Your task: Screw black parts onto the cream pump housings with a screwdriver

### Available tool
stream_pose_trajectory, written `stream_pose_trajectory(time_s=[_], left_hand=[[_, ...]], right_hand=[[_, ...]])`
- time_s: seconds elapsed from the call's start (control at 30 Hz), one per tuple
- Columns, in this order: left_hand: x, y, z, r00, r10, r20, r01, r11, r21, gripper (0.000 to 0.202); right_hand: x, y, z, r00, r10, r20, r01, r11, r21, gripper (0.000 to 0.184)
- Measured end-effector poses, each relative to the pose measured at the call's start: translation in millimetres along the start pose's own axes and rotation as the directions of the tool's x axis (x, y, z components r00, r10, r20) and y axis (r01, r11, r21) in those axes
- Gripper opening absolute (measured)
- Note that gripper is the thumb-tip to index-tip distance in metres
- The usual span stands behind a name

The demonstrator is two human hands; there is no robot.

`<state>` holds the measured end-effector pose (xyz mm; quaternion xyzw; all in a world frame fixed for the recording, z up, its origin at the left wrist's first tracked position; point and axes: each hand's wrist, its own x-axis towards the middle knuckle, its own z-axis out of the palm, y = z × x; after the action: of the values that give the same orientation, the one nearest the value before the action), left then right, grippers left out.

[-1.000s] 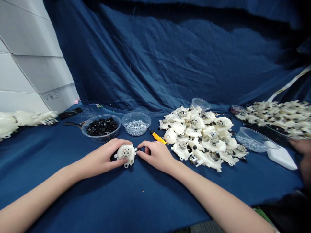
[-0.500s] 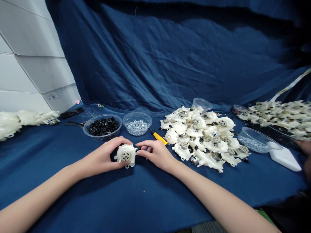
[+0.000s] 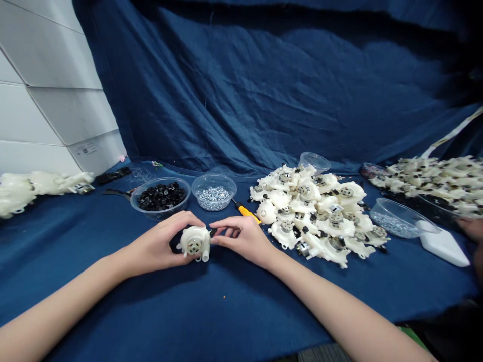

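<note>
1. Left hand (image 3: 156,241): fingers curled around a white plastic motor housing (image 3: 193,243), holding it low over the blue cloth-covered table (image 3: 241,311), between my two hands.
2. Right hand (image 3: 241,240): narrow, with thumb and fingertips at the housing's edge, beside a small black part (image 3: 213,232). I cannot tell whether I am pinching it.
3. Unit in hand: metal motor end visible in the housing, black part at its edge. Whether that part is fastened cannot be told from this view.
4. Just ahead: a clear bowl (image 3: 151,215) full of black plastic parts and a clear bowl (image 3: 214,176) of silver screws, both well stocked. A yellow-handled screwdriver (image 3: 246,211) lies near my right hand.
5. To the right: a large heap of white motor housings (image 3: 313,211). Beyond it, a wider spread of similar housings (image 3: 433,176); more lie at far left (image 3: 22,186). Their state of assembly is unclear.
6. Far right: a third clear bowl of screws (image 3: 388,201), a white block (image 3: 444,247), and another person's hand (image 3: 471,229).
</note>
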<state>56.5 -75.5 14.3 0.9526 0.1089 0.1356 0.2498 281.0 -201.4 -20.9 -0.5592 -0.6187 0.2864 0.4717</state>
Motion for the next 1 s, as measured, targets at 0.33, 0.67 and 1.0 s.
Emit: stream_pose_trajectory(time_s=[0.33,0.67,1.0], left_hand=[[1,-1,0.2,1.0,-0.012,0.001,0.012,1.0,0.014,0.044],[0,-2,0.4,1.0,-0.022,0.012,0.021,1.0,0.015,0.044],[0,-4,1.3,1.0,-0.017,0.007,0.016,1.0,0.021,0.045]], right_hand=[[-1,-2,0,1.0,-0.005,0.002,0.005,1.0,0.012,0.037],[0,-9,-3,0.999,0.031,-0.028,-0.029,0.999,0.044,0.02],[2,-5,-2,0.999,0.004,-0.034,-0.001,0.995,0.095,0.021]])
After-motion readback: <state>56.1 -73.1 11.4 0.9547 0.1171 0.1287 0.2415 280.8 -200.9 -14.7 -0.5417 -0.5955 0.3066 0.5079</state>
